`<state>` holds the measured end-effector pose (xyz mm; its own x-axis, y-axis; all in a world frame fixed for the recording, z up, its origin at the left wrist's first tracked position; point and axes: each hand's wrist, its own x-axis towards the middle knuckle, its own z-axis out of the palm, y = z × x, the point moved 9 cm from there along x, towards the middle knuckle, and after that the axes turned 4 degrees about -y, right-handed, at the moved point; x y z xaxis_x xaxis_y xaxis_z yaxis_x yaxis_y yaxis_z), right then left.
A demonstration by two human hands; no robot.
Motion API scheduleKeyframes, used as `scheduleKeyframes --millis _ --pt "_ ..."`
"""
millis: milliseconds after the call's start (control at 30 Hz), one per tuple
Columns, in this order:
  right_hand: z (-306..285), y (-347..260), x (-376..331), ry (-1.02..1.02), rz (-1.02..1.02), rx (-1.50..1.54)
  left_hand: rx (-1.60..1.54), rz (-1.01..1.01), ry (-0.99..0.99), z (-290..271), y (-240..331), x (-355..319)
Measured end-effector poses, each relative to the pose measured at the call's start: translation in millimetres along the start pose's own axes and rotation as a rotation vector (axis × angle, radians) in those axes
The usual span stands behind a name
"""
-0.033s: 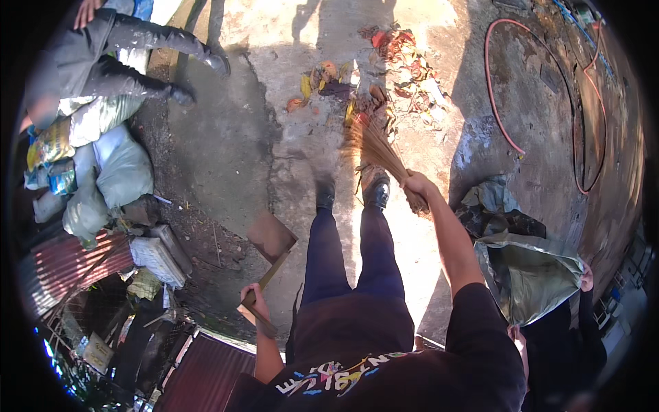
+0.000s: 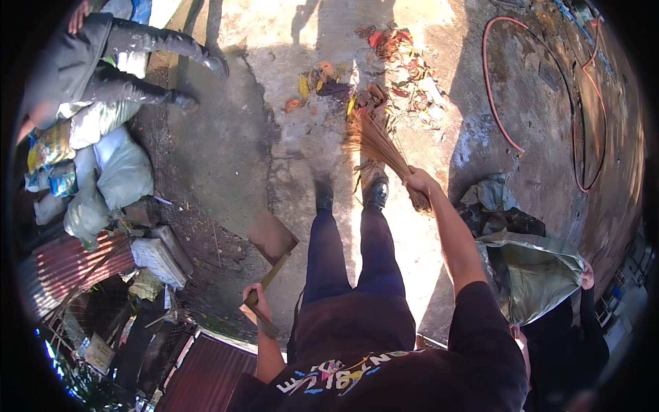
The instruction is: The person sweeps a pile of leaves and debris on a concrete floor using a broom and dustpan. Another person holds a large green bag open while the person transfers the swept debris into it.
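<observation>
Holding in the right hand [image 2: 419, 181], with fingers wrapped round the narrow gathered end, a fan-shaped broom of tan straw [image 2: 384, 146]. Spreading forward and leftward from that grip, above bare grey-brown concrete [image 2: 302, 154], to the near edge of a loose scatter of dry red, yellow and brown leaves [image 2: 399, 49]; cannot tell whether pressing on the ground at the bristle tips. Holding in the left hand [image 2: 255, 303], low at the left side, a flat, squarish brown dustpan [image 2: 270, 237], with fingers closed around its slim olive-brown handle; well apart from broom and leaves. Should handle, in the broom's case, as light and springy, firm near the gathered end and softer toward the tips; best gripped there, as now. Would expect the dustpan to be stiff and weighted toward the pan, apt to twist in one hand; best held along the handle. Would guess the leaves to be very light and brittle, quick to skitter. Noted at right: a wide-mouthed, grey-green, sheet-like sack [image 2: 542, 275], held at the rim by a co-worker's hand [image 2: 587, 276]; probably thin, slippery and floppy, better taken by two points of the rim.
</observation>
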<state>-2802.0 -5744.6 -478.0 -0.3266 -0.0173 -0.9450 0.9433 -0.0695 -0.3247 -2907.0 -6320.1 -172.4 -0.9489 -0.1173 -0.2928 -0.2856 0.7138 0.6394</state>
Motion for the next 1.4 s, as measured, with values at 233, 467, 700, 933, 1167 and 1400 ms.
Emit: scheduleKeyframes --millis 233,467,700,933,1167,1400 --pt "39.3 2.2 -119.6 -0.201 -0.077 0.156 0.047 -0.008 -0.128 45.7 26.4 -37.7" --pt "127.5 63.9 -110.6 -0.454 0.108 0.106 0.008 -0.007 -0.203 78.3 73.0 -49.3" --pt "-12.8 48.0 -46.4 -0.005 -0.001 -0.412 -0.007 -0.106 -0.166 75.2 64.9 -71.0" --pt "-73.4 3.3 -75.8 0.010 -0.101 -0.604 -0.070 -0.132 -0.099 72.7 54.3 -70.2" --pt "9.1 -32.1 -176.4 -0.070 -0.146 -0.183 -0.073 -0.041 -0.152 75.9 62.3 -58.0" --pt "83.5 -75.7 -38.6 -0.083 -0.389 -0.156 -0.076 0.090 -0.239 89.5 93.7 -36.2"
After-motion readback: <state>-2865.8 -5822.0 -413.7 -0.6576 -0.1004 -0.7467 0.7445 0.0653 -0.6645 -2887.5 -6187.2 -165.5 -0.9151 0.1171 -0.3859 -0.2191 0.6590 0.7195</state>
